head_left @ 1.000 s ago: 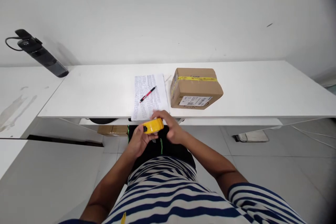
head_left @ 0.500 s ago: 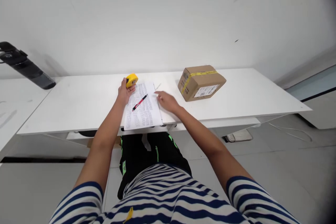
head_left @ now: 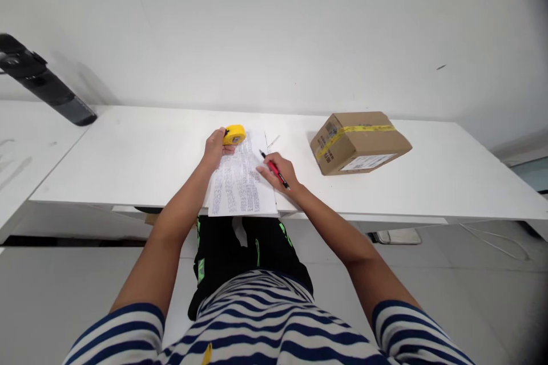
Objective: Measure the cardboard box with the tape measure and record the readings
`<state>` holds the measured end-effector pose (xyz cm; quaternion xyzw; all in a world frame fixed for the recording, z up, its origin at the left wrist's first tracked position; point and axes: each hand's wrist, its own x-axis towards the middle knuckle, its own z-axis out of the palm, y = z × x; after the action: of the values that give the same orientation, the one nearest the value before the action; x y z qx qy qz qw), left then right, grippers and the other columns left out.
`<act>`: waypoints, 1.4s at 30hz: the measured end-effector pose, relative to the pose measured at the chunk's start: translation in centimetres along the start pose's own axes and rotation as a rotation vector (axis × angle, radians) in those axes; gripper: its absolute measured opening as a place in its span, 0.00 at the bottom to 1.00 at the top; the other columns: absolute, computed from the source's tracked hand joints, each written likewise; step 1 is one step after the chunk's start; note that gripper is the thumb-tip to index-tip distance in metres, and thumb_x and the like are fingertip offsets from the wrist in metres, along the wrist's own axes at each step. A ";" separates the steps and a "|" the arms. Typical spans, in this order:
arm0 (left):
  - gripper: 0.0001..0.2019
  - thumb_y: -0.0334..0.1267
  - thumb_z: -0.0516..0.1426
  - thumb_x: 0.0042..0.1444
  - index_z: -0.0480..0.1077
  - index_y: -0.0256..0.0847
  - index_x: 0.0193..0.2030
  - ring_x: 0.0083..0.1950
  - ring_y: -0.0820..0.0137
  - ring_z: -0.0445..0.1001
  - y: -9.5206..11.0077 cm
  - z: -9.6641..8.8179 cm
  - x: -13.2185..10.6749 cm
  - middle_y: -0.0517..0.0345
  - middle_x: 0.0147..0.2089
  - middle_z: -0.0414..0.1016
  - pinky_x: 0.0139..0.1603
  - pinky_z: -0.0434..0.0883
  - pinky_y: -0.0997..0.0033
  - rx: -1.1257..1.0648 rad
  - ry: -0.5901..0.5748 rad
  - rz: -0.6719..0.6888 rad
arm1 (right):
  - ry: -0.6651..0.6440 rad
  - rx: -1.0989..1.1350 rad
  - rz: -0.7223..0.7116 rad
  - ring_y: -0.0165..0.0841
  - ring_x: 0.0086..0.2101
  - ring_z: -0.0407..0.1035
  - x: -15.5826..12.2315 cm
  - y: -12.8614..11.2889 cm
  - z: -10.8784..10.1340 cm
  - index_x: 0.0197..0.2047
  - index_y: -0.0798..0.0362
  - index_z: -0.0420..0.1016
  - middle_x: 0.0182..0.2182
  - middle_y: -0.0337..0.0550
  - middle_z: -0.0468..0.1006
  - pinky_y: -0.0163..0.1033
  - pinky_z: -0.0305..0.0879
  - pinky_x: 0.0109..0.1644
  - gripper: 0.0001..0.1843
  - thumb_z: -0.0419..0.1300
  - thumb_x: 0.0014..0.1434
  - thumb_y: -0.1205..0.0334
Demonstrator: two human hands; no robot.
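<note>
My left hand point(head_left: 214, 148) grips a yellow tape measure point(head_left: 234, 134) and rests it at the top left corner of a written sheet of paper point(head_left: 240, 185) on the white table point(head_left: 128, 159). My right hand point(head_left: 278, 171) is closed around a red and black pen point(head_left: 274, 169), its tip over the paper's right side. A brown cardboard box point(head_left: 359, 141) with yellow tape and a white label sits to the right of my right hand, apart from it.
A dark water bottle point(head_left: 40, 81) stands at the far left near the wall. A second white surface point(head_left: 17, 148) adjoins the table on the left. Cables point(head_left: 492, 239) and a grey block lie on the floor under the table's right side.
My left hand carried the tape measure from my lap up onto the table by the paper. My right hand reached to the paper and picked up the pen that lay on it.
</note>
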<state>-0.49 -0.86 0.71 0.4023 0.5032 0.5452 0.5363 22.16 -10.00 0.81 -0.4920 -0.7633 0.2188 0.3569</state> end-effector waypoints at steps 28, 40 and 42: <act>0.32 0.53 0.65 0.56 0.71 0.50 0.67 0.65 0.57 0.70 -0.8 1.4 -2.9 0.50 0.66 0.67 0.66 0.68 0.56 0.919 -0.275 0.431 | 0.003 0.447 0.217 0.29 0.26 0.52 -1.0 0.2 1.4 0.21 0.47 0.50 0.20 0.32 0.54 0.40 0.52 0.33 0.25 0.58 0.61 0.49; 0.36 0.45 0.61 0.58 0.63 0.51 0.75 0.81 0.53 0.54 -0.2 0.9 -3.1 0.56 0.82 0.52 0.78 0.57 0.53 0.970 -0.413 0.421 | 0.042 0.450 0.247 0.29 0.26 0.52 -0.7 0.2 1.3 0.20 0.47 0.49 0.19 0.32 0.53 0.39 0.52 0.33 0.26 0.58 0.59 0.46; 0.36 0.47 0.60 0.59 0.63 0.48 0.75 0.80 0.54 0.56 -0.1 1.1 -3.4 0.55 0.81 0.55 0.78 0.58 0.56 0.975 -0.392 0.417 | 0.040 0.455 0.251 0.29 0.26 0.52 -0.8 0.3 1.3 0.20 0.47 0.49 0.19 0.32 0.54 0.39 0.51 0.33 0.26 0.58 0.59 0.46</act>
<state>1.00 -4.08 1.10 0.7882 0.4976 0.2593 0.2527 21.49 -10.55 -0.48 -0.4943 -0.6203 0.4176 0.4433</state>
